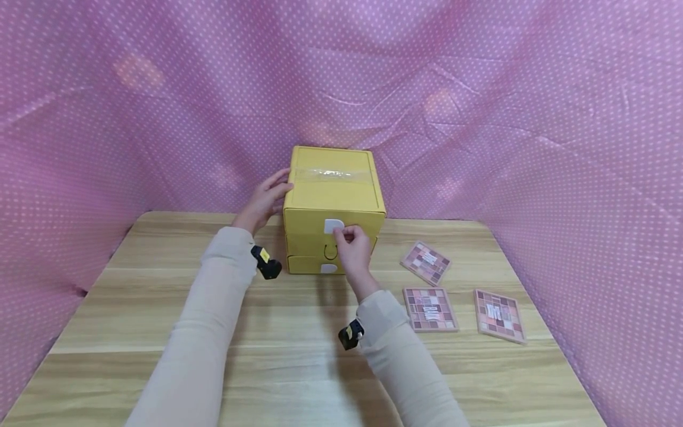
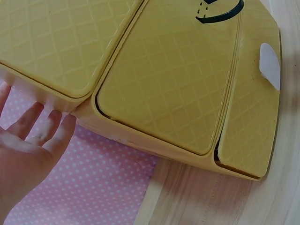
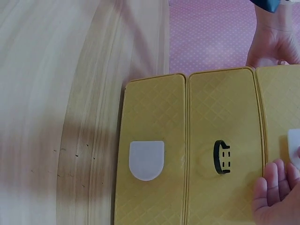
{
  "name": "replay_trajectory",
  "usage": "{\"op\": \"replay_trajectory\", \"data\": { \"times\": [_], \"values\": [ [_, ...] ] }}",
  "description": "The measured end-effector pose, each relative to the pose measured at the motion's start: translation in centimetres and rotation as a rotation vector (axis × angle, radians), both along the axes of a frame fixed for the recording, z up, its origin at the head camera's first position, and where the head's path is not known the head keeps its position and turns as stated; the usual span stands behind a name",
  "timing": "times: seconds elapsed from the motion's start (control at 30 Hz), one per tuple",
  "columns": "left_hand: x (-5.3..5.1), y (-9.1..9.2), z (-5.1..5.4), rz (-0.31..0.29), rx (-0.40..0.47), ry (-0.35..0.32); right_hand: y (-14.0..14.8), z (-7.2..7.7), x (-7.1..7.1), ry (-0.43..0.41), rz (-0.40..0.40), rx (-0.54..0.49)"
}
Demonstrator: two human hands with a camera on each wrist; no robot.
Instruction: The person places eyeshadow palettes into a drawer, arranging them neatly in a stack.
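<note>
A yellow three-drawer storage box [image 1: 335, 193] stands at the back of the table, with clear tape across its top. My left hand [image 1: 261, 204] touches the box's left side near the top, its fingers extended; the left wrist view shows the fingertips [image 2: 67, 123] along the side edge. At the front, my right hand [image 1: 354, 254] pinches the white tab [image 1: 331, 225] of the top drawer. A black loop handle [image 3: 217, 157] sits on the middle drawer, and another white tab [image 3: 146, 160] on the bottom drawer. All three drawer fronts look roughly flush.
To the right on the wooden table [image 1: 288, 367] lie three flat pink makeup palettes: one at the back [image 1: 425, 263], one in front of it [image 1: 430, 309] and one farther right [image 1: 500, 316]. Pink dotted cloth [image 1: 213, 107] hangs behind and around the table.
</note>
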State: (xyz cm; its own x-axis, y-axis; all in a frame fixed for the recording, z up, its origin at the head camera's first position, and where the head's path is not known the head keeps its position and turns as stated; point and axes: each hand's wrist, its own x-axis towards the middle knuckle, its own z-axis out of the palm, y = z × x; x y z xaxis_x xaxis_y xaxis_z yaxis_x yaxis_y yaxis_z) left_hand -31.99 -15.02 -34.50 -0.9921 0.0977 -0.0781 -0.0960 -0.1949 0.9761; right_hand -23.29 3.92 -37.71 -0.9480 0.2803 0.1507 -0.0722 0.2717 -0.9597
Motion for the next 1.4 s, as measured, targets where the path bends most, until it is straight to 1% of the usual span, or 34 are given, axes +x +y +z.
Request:
{"op": "replay_trajectory", "data": {
  "times": [0.17, 0.27, 0.4, 0.67, 0.8, 1.03, 1.27, 1.4],
  "values": [
    [-0.1, 0.0, 0.0, -0.009, -0.001, 0.001, 0.0, 0.0, 0.4, 0.009, 0.016, -0.046],
    [0.0, 0.0, 0.0, -0.018, 0.005, 0.005, 0.1, -0.3, 0.7, 0.023, 0.018, -0.06],
    [0.0, -0.1, 0.0, -0.028, 0.004, 0.009, 0.2, -0.5, 1.1, 0.019, 0.016, -0.073],
    [0.3, -0.1, -0.1, -0.046, -0.02, 0.02, 0.7, -0.4, 3.0, 0.022, 0.027, -0.119],
    [0.5, -0.1, -0.1, -0.043, -0.018, 0.017, 0.9, -0.4, 3.8, 0.038, 0.039, -0.13],
    [0.7, -0.1, 0.0, -0.043, -0.016, 0.013, 1.1, -0.8, 5.3, 0.07, 0.044, -0.13],
    [0.7, -0.1, 0.1, -0.049, -0.018, 0.012, 1.2, -1.2, 6.3, 0.114, 0.04, -0.108],
    [0.7, 0.0, 0.1, -0.052, -0.015, 0.013, 1.2, -1.2, 7.0, 0.13, 0.039, -0.127]
  ]
}}
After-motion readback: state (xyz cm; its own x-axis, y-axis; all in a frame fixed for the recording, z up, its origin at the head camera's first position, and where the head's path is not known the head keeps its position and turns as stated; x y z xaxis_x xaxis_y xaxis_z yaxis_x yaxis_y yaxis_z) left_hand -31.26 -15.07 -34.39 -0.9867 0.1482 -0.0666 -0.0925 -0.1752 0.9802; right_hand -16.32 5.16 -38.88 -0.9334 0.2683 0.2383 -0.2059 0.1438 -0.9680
